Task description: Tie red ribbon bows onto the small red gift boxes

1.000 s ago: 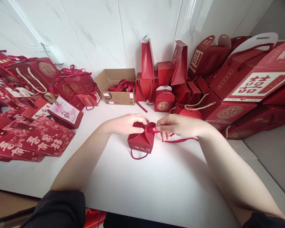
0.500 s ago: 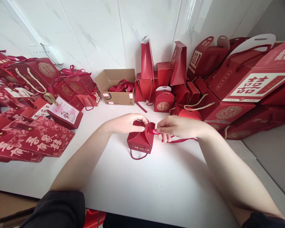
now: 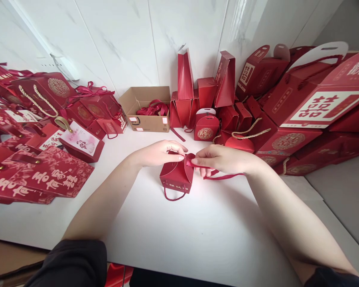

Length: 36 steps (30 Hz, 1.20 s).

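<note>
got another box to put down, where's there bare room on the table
The table is bare between the left forearm and right forearm, from the rope handle of the small box to the near edge; a smaller patch lies between the left forearm and the flat bags. It's crowded along the wall, by the cardboard box, and at right among gift boxes.

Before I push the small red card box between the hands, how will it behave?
The small red card box has thin, curved flaps, so probably light and easily dented. Its flat sides make rolling unlikely. Its looped red rope handle would likely flop.
</note>
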Tool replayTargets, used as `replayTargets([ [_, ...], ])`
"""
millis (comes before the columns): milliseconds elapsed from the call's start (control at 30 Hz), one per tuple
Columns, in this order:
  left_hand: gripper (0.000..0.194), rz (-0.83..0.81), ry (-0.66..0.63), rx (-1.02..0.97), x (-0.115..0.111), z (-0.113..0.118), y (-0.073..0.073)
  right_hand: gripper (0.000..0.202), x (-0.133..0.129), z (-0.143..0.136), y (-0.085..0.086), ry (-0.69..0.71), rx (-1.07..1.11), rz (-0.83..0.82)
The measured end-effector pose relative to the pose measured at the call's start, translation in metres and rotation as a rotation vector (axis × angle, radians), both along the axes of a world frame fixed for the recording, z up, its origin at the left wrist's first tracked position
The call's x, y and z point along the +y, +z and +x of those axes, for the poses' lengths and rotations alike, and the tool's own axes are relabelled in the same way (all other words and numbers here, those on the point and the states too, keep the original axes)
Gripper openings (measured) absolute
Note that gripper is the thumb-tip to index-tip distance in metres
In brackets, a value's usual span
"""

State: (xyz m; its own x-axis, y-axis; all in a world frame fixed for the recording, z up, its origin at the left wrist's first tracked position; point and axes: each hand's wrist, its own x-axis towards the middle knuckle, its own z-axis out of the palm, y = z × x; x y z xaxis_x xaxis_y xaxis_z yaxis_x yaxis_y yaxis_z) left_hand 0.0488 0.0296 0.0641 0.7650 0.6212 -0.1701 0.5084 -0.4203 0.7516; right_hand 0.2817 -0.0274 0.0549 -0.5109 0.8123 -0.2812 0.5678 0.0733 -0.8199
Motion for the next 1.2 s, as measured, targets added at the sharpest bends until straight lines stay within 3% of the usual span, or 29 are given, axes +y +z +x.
replayTargets([
  [100,0.02,0.054,0.089,-0.032,-0.002,-0.003,0.005,0.039,0.005,-0.001,-0.007,-0.17,-0.052,0.236],
  [167,0.019,0.117,0.116,-0.066,-0.005,-0.003,0.01,0.035,0.01,-0.004,-0.013,-0.211,0.008,0.333],
  [367,0.018,0.273,0.134,-0.13,-0.013,-0.003,0.018,0.028,0.018,-0.014,-0.023,0.034,0.4,0.206],
  [467,0.023,0.363,0.147,-0.041,-0.018,-0.008,0.021,0.023,0.016,-0.015,-0.021,0.014,0.489,0.21],
  [567,0.048,0.44,0.176,0.196,-0.026,-0.013,0.023,0.019,0.014,-0.012,-0.018,-0.045,0.575,0.206],
  [633,0.051,0.47,0.206,0.328,-0.031,-0.014,0.022,0.016,0.014,-0.011,-0.017,-0.057,0.601,0.173],
  [733,0.036,0.427,0.209,0.381,-0.036,-0.012,0.019,0.017,0.015,-0.011,-0.018,-0.018,0.544,0.151],
  [900,0.015,0.274,0.224,0.249,-0.029,-0.014,0.019,0.024,0.016,-0.016,-0.025,0.006,0.413,0.131],
  [1033,0.029,0.198,0.28,0.209,-0.019,-0.022,0.026,0.027,0.013,-0.021,-0.024,-0.034,0.357,0.092],
  [1200,0.037,0.017,0.214,0.157,-0.016,-0.022,0.03,0.025,0.005,-0.033,-0.023,-0.008,0.216,0.183],
])
